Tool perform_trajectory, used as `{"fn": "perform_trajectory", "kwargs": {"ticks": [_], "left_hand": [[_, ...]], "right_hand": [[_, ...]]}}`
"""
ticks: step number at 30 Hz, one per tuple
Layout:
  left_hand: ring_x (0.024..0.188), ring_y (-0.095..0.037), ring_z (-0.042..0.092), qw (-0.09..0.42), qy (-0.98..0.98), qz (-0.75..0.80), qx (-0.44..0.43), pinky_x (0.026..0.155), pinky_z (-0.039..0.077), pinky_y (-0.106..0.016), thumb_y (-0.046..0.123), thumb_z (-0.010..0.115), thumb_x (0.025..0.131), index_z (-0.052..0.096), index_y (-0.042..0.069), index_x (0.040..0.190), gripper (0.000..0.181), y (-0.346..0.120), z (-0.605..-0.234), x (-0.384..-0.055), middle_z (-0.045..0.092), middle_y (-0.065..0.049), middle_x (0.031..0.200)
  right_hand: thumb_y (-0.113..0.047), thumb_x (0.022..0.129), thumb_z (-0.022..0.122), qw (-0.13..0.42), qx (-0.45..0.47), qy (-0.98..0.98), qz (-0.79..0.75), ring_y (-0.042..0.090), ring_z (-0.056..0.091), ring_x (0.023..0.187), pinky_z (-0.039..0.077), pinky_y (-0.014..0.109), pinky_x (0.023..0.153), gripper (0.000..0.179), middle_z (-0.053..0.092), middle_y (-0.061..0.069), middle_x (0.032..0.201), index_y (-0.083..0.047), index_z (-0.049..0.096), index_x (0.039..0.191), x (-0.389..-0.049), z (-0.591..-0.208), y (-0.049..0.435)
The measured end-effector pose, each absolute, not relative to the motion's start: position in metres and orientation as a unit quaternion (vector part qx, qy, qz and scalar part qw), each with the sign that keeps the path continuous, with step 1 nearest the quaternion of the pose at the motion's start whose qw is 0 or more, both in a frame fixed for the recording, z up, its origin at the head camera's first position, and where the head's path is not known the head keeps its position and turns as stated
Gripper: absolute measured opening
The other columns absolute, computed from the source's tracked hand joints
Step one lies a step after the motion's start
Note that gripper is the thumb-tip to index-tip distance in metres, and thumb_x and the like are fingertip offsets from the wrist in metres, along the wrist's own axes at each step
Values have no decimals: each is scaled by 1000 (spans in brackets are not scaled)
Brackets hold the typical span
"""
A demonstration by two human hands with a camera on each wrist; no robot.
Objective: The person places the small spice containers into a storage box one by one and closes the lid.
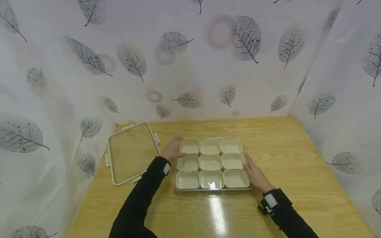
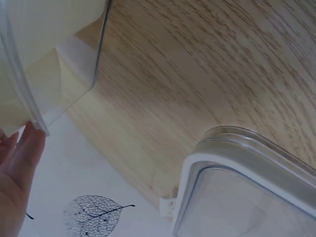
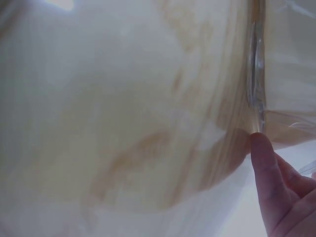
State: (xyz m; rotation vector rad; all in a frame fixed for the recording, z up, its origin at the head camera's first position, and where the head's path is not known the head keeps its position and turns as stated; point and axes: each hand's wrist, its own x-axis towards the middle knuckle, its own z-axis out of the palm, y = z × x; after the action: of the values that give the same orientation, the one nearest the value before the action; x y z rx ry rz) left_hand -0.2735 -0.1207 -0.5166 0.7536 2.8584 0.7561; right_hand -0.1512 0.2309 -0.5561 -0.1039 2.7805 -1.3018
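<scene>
A clear plastic storage box [image 1: 212, 189] holds several small cream-coloured open bins [image 1: 211, 162], set in rows. The left hand [image 1: 172, 149] grips the box's left side toward the back, thumb over the rim by the bins. In the left wrist view, fingertips [image 2: 35, 129] meet the rim of the clear wall. On the opposite side, the right hand [image 1: 256, 174] holds the box's right edge. Its thumb [image 3: 264, 153] presses at the rim in the right wrist view, with the other fingers partly hidden behind. The bins look bare inside.
A clear lid [image 1: 110, 162] with a white frame and side clips lies on the wooden table [image 1: 285, 152], left of the box. Leaf-printed white sheeting [image 1: 208, 76] encloses the back and both sides of the table.
</scene>
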Motion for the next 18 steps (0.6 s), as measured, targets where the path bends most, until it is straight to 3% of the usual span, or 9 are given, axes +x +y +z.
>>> {"fn": "perform_trajectory", "kwargs": {"ticks": [7, 13, 18], "left_hand": [[111, -31, 44, 44, 937, 232, 257, 95, 37, -38, 21, 75, 70, 40, -7, 126, 72, -122, -521, -274, 43, -19, 123], [115, -32, 40, 39, 941, 212, 261, 101, 27, -41, 23, 75, 70, 43, -6, 125, 70, -122, -522, -275, 45, -20, 124], [117, -32, 37, 55, 946, 193, 253, 101, 27, -38, 25, 73, 72, 42, -5, 126, 69, -122, -519, -273, 45, -18, 126]], "right_hand": [[-26, 98, 28, 36, -33, 905, -422, 47, 40, 110, 29, 58, 93, 53, 43, 34, 120, 2, 11, 140, -151, -556, 231], [-28, 98, 28, 38, -30, 905, -423, 47, 38, 112, 29, 57, 94, 54, 42, 34, 121, 2, 12, 139, -151, -556, 231], [-29, 98, 28, 39, -33, 907, -418, 47, 39, 111, 30, 57, 93, 54, 42, 34, 120, 2, 12, 139, -152, -556, 232]]}}
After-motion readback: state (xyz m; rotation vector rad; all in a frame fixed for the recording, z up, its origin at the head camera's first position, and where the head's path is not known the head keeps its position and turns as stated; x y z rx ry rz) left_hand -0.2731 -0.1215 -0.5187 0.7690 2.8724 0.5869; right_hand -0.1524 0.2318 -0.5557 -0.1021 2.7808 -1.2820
